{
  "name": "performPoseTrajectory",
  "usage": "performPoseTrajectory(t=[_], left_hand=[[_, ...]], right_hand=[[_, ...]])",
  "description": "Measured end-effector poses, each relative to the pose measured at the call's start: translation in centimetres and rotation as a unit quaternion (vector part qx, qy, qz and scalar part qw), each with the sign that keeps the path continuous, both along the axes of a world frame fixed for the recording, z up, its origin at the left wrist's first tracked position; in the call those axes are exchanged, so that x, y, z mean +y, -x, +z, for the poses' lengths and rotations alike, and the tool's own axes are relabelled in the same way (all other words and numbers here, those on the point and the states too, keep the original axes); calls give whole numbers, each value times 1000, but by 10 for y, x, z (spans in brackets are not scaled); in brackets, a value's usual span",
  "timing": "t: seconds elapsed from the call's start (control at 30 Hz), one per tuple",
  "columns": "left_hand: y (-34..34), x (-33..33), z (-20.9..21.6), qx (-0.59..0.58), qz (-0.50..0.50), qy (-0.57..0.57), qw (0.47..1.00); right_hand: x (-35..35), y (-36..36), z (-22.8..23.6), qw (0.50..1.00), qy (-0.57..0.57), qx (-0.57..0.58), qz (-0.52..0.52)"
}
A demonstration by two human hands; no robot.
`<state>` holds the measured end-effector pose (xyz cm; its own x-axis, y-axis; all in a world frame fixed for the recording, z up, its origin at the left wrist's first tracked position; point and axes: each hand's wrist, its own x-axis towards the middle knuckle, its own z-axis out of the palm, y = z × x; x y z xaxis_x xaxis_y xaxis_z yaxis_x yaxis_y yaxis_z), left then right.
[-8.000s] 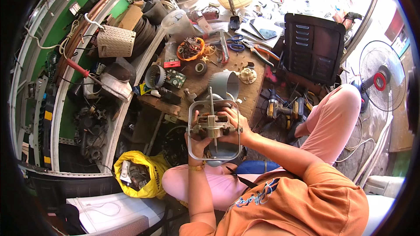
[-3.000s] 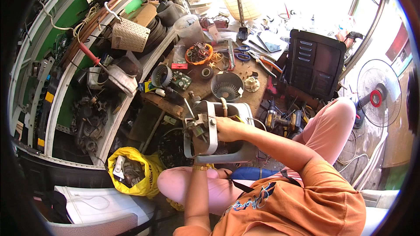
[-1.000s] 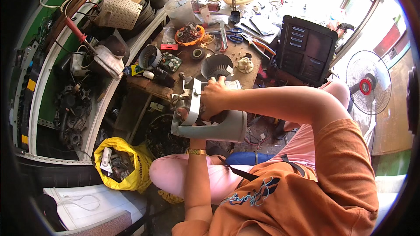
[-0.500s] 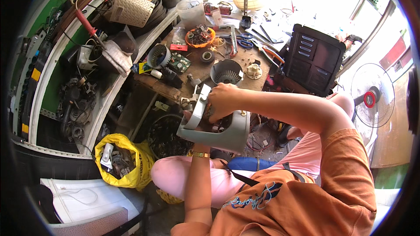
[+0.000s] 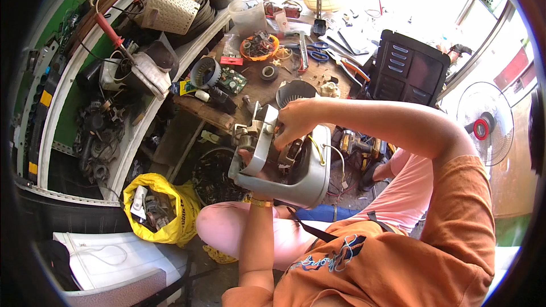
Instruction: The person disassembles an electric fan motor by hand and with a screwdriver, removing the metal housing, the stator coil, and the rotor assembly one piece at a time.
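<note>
A grey appliance housing (image 5: 284, 190) with an open middle is held over my lap. A metal motor part (image 5: 246, 137) shows at its left end, dark coiled parts sit inside, and a yellow wire (image 5: 316, 150) and a white wire (image 5: 341, 162) come from its right side. My left hand (image 5: 248, 158) grips it from below and the left; most of that hand is behind the housing. Over the upper rim, my right hand (image 5: 297, 118) has its fingers bent and pinched together at the opening. What lies between those fingertips is hidden.
On the wooden bench (image 5: 259, 88) are a dark finned cup (image 5: 294, 90), a tape roll (image 5: 269, 73), a circuit board (image 5: 232, 81), an orange basket (image 5: 259, 47) and pliers (image 5: 348, 71). A yellow bag (image 5: 185, 213) of parts stands left. A fan (image 5: 486, 124) stands right.
The housing has tilted and shifted slightly, bringing the motor part, inner parts and wires into clearer view. My right hand has moved a little right, and its forearm is raised.
</note>
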<state>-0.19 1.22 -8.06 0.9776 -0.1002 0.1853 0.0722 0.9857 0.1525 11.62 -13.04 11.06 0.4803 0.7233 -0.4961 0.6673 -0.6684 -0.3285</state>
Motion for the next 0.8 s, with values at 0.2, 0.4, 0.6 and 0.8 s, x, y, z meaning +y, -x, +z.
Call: performPoseTrajectory(t=[0.2,0.4,0.6,0.8], left_hand=[[4,9,0,-47,-38,48,997],[-4,4,28,-32,21,-62,997],[-4,5,42,-33,12,-98,995],[-1,-4,50,-56,-34,-120,991]], right_hand=[[-2,-14,27,994,60,93,-11],[-53,-58,27,967,35,243,-70],[-146,-69,-28,800,-327,424,-270],[-145,-77,-87,680,-490,450,-308]])
